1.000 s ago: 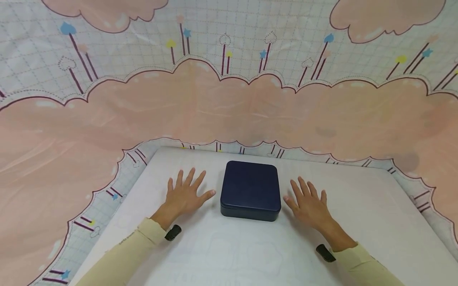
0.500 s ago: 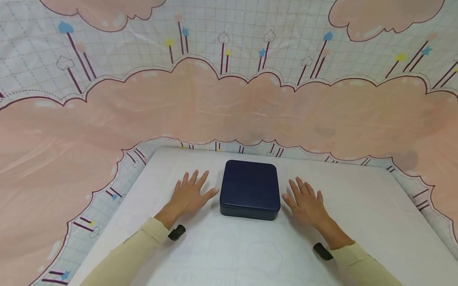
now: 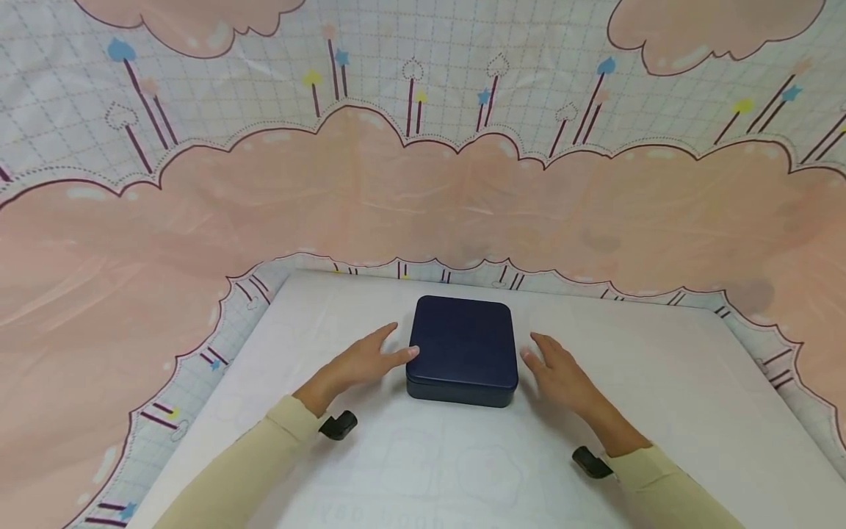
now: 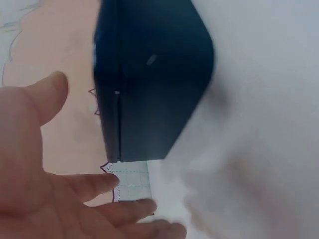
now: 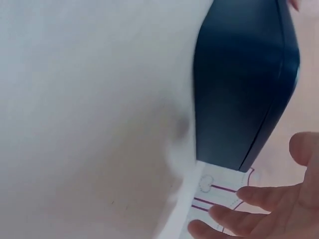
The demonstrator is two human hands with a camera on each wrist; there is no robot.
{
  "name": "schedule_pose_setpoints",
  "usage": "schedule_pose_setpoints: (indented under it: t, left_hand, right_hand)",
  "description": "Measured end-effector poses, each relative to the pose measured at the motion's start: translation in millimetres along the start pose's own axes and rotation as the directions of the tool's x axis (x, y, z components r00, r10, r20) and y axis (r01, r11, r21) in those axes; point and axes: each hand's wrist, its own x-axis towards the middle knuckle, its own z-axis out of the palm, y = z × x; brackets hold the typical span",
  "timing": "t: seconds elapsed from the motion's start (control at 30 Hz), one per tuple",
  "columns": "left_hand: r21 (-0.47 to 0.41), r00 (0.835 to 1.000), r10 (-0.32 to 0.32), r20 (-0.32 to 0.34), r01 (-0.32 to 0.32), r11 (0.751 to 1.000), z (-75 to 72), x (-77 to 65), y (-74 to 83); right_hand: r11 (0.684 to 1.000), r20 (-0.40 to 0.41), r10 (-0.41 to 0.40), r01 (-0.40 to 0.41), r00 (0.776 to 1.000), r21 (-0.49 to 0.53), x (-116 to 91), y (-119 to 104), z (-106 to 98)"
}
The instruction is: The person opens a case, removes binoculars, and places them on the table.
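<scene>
Both hands have turned onto their edges since half a second ago: the left hand (image 3: 362,361) has moved in toward the box (image 3: 463,342), and the right hand (image 3: 562,378) has rolled its thumb uppermost, while the box has stayed put. Starting at the left, I see a pale left sleeve (image 3: 244,455) and a black device (image 3: 338,425) at the wrist. The left hand has its fingers stretched out and its thumb held away from them; from above, the thumb tip overlaps the box's left edge, though the left wrist view shows a gap. The dark blue box sits flat between the hands on the white tabletop (image 3: 396,470), a seam (image 4: 118,124) running along its side. Just beside it on the right, the right hand's fingers reach out, thumb apart. Then come a second black device (image 3: 591,463) and the right sleeve (image 3: 667,485).
</scene>
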Motion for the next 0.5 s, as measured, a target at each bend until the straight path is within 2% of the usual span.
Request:
schedule_pose_setpoints:
  t: [0.1, 0.2, 0.33, 0.5]
  left_hand:
    - [-0.102, 1.0, -0.004, 0.03, 0.007, 0.995, -1.7, 1.0, 4.5]
    - [-0.187, 0.999, -0.017, 0.044, 0.025, 0.982, -2.9, 4.1, 6.6]
    - [-0.328, 0.997, -0.06, 0.042, 0.07, 0.942, -3.3, 10.0, 5.8]
    - [-0.462, 0.995, -0.084, 0.056, 0.101, 0.881, -2.2, 14.4, 4.7]
  right_hand:
    - [0.992, 0.029, 0.053, -0.056, 0.998, 0.113, 2.4, 0.9, -0.4]
    - [0.967, 0.057, 0.115, -0.124, 0.992, 0.22, 2.3, -0.4, -1.2]
    - [0.903, 0.087, 0.159, -0.181, 0.983, 0.39, 1.7, -6.3, -2.5]
    - [0.797, 0.098, 0.166, -0.191, 0.981, 0.573, 1.6, -10.2, -2.8]
